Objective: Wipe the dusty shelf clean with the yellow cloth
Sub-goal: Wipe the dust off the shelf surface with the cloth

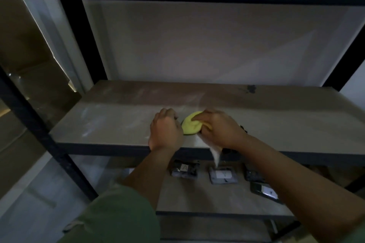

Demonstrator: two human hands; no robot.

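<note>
While my right hand (221, 130) grips the bunched yellow cloth (191, 124) near the shelf's (110, 124) front edge, my left hand (166, 130) rests beside it, fingers curled, seemingly empty. Soft and light, the cloth should handle best gathered from above.

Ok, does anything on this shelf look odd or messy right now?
Yes. A dark smudge sits at the shelf's back right, and pale dust streaks remain on the left. A whitish flap hangs over the front edge under the right hand, which grips the yellow cloth.
</note>
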